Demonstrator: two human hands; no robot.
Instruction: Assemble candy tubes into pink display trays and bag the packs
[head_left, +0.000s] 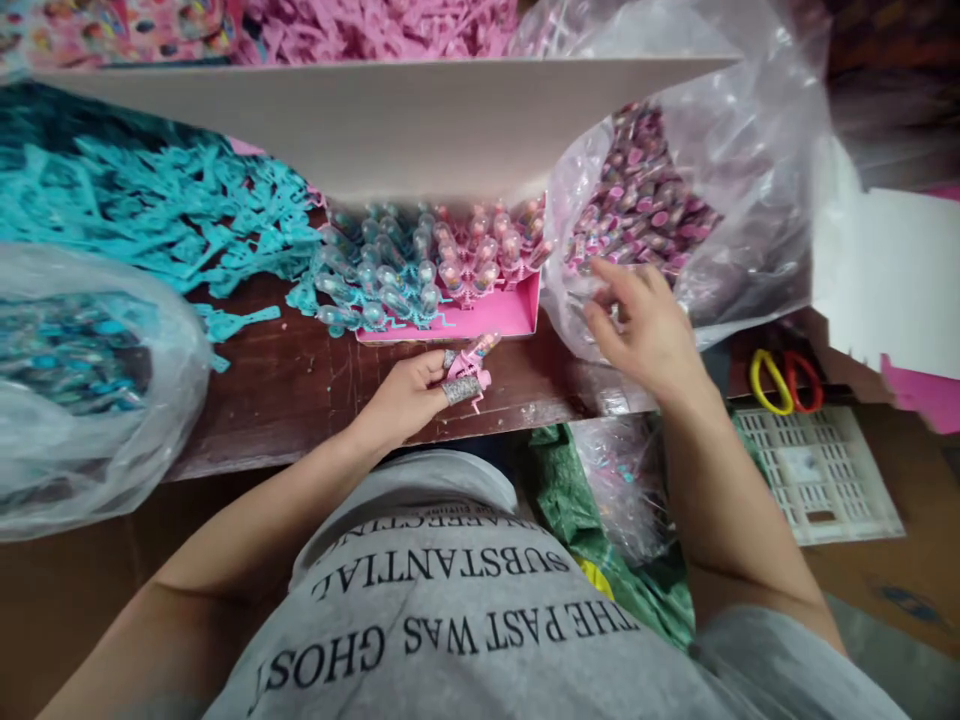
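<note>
My left hand (411, 392), with silvery wraps on its thumb and a finger, is closed on a small pink plastic toy with a candy-filled clear capsule (480, 346). It is just above the table's front edge. My right hand (637, 318) hovers at the mouth of a clear plastic bag (581, 190), fingers apart and nothing visible between them. Inside that bag lies a heap of pink-capped capsules (641, 215). Between and beyond my hands, a pink display box (480, 312) holds rows of upright capsule toys, teal on the left and pink on the right.
Teal plastic parts (172, 200) are heaped at the left, behind another clear bag (169, 400) of teal capsules. Pink parts (382, 30) lie beyond the white box lid (420, 130). Yellow- and red-handled scissors (780, 385) and a white plastic crate (821, 470) are at the right.
</note>
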